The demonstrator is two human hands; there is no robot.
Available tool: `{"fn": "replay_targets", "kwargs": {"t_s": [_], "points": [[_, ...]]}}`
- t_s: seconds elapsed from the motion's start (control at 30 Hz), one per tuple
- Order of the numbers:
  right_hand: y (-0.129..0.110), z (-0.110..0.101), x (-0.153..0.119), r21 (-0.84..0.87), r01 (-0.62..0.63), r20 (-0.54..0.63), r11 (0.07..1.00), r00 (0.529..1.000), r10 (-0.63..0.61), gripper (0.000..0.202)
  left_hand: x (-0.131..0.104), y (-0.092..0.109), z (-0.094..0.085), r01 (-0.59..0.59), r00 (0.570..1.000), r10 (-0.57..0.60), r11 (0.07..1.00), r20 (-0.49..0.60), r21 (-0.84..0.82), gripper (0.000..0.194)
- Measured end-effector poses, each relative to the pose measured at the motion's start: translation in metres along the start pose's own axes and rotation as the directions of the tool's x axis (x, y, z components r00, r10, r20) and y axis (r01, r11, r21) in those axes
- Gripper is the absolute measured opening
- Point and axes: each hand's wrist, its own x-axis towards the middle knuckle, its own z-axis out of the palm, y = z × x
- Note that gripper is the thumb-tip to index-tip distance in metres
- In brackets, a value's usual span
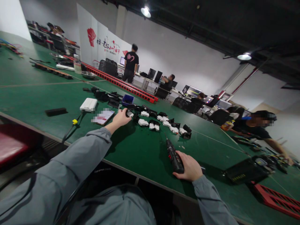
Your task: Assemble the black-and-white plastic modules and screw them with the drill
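Note:
On the green table, my left hand has its fingers closed around a small white-and-black part at the left end of a group of similar pieces. My right hand is wrapped round a black cordless screwdriver, its thin bit pointing away from me. Several white parts with black pieces lie in loose rows between and beyond my hands. Just left of my left hand is a phone with a lit screen. A blue bin holding small dark items stands behind that hand.
A white box with a cable and a black bar lie left. Red rails run along the far edge. A black case and red frame are at right, near a co-worker's arm. A bottle stands far left.

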Motion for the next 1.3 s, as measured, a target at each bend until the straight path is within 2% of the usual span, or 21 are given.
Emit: {"fn": "replay_targets", "kwargs": {"t_s": [0.13, 0.47, 0.57, 0.63, 0.7, 0.8, 0.87, 0.93, 1.0, 1.1, 1.17, 1.2, 1.3], "points": [[0.009, 0.002, -0.002, -0.031, -0.021, -0.010, 0.999, 1.000, 0.021, 0.091, 0.002, -0.004, -0.002, -0.034, 0.999, 0.036, 0.989, -0.011, 0.146, 0.069], [0.011, 0.000, -0.008, -0.052, -0.066, -0.018, 0.996, 0.998, 0.065, 0.097, 0.011, -0.011, 0.005, -0.181, 0.983, 0.185, 0.932, 0.018, 0.315, 0.056], [0.009, -0.002, -0.009, -0.101, -0.056, -0.061, 0.993, 0.997, 0.050, 0.101, 0.009, -0.008, 0.007, -0.199, 0.977, 0.212, 0.905, 0.006, 0.377, 0.055], [0.004, -0.005, -0.008, -0.125, -0.032, -0.123, 0.992, 0.992, 0.016, 0.096, 0.007, -0.007, 0.008, -0.203, 0.973, 0.230, 0.887, -0.017, 0.415, 0.054], [-0.006, -0.008, -0.003, -0.122, -0.009, -0.225, 0.992, 0.974, -0.018, 0.083, 0.006, -0.006, 0.009, -0.218, 0.966, 0.257, 0.874, -0.032, 0.433, 0.053], [-0.037, -0.013, 0.014, -0.071, 0.015, -0.380, 0.997, 0.924, -0.041, 0.054, 0.002, -0.001, 0.007, -0.269, 0.941, 0.332, 0.856, -0.071, 0.442, 0.055], [-0.064, -0.013, 0.033, -0.017, 0.036, -0.423, 0.999, 0.905, -0.040, 0.040, -0.002, 0.007, 0.006, -0.318, 0.909, 0.401, 0.844, -0.113, 0.431, 0.056], [-0.092, -0.007, 0.057, 0.036, 0.044, -0.409, 0.998, 0.912, -0.025, 0.030, -0.011, 0.020, 0.005, -0.395, 0.872, 0.474, 0.829, -0.122, 0.395, 0.051], [-0.115, 0.006, 0.085, 0.059, 0.035, -0.351, 0.998, 0.936, -0.012, 0.017, -0.022, 0.034, 0.009, -0.501, 0.836, 0.546, 0.798, -0.051, 0.335, 0.040], [-0.132, 0.034, 0.127, 0.026, 0.020, -0.275, 0.999, 0.961, -0.012, 0.008, -0.044, 0.051, 0.022, -0.593, 0.804, 0.578, 0.772, 0.138, 0.228, 0.023], [-0.131, 0.050, 0.153, 0.048, -0.064, -0.236, 0.997, 0.969, 0.074, 0.013, -0.056, 0.055, 0.033, -0.600, 0.787, 0.544, 0.784, 0.291, 0.157, 0.018], [-0.127, 0.057, 0.164, 0.066, -0.102, -0.223, 0.993, 0.968, 0.114, 0.013, -0.060, 0.056, 0.038, -0.612, 0.760, 0.536, 0.781, 0.368, 0.127, 0.017], [-0.108, 0.064, 0.190, 0.110, -0.212, -0.237, 0.971, 0.943, 0.233, 0.015, -0.064, 0.054, 0.043, -0.650, 0.694, 0.549, 0.756, 0.466, 0.078, 0.017]]}}
